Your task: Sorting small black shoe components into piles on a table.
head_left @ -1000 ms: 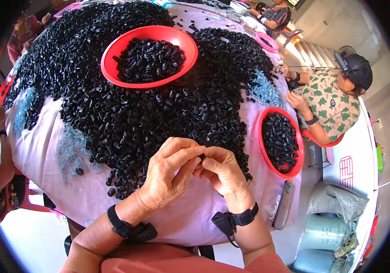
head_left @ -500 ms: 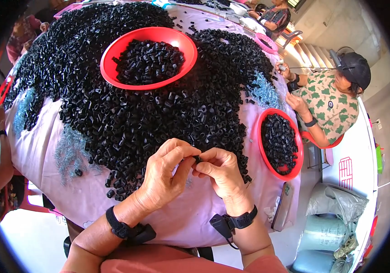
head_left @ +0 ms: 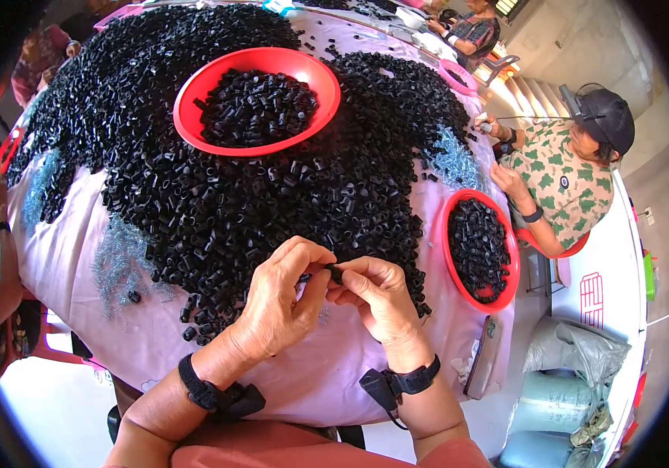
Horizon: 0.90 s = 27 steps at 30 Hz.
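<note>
My left hand (head_left: 283, 292) and my right hand (head_left: 377, 296) meet at the near edge of a big heap of small black plastic caps (head_left: 272, 203). Between the fingertips of both sits one small black cap (head_left: 335, 273), mostly covered by the fingers. Each hand pinches it from its own side. To the left of my hands lies a pile of small clear bluish plastic pieces or springs (head_left: 120, 257), too fine to make out exactly. Each of my wrists wears a black strap with a small box.
A red basin (head_left: 186, 117) of black caps rests on the heap; another red basin (head_left: 512, 269) stands at right. Near it lies a phone (head_left: 484, 359). A co-worker in a patterned shirt (head_left: 560, 175) sits at right, others around the pink-covered table (head_left: 404, 366). Filled sacks (head_left: 553, 398) stand on the floor.
My hands stay in nearly the same place, still pinching the black cap, which shows slightly more between the fingertips. The co-worker's far hand at right has shifted a little.
</note>
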Motion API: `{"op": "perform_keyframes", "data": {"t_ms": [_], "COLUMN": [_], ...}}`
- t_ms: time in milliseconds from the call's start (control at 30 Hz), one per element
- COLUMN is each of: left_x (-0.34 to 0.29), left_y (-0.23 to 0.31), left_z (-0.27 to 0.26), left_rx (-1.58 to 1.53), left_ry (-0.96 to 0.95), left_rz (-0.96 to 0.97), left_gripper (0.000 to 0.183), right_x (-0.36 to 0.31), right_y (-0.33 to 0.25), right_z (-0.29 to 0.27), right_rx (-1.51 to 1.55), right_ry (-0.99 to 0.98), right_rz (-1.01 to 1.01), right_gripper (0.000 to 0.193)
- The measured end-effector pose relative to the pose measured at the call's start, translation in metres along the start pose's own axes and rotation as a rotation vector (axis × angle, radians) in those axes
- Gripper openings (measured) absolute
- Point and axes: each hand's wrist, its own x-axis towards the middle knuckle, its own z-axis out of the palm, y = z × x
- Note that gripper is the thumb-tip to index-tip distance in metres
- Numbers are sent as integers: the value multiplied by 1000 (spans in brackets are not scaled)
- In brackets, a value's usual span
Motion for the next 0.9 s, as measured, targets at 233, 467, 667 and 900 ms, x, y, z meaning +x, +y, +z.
{"op": "perform_keyframes", "data": {"t_ms": [233, 467, 667, 900], "left_x": [-2, -6, -4, 0], "left_y": [2, -1, -2, -2], "left_z": [1, 5, 3, 2], "left_rx": [-44, -217, -123, -6], "left_ry": [-9, 16, 48, 49], "left_rz": [-82, -265, -124, 46], "left_gripper": [18, 17, 18, 19], "right_x": [1, 0, 0, 1], "right_y": [0, -1, 0, 3], "right_z": [3, 6, 1, -6], "right_rx": [-97, -103, 9, 105], "right_ry": [17, 44, 16, -51], "right_rz": [-73, -73, -5, 72], "right_gripper": [15, 14, 14, 17]}}
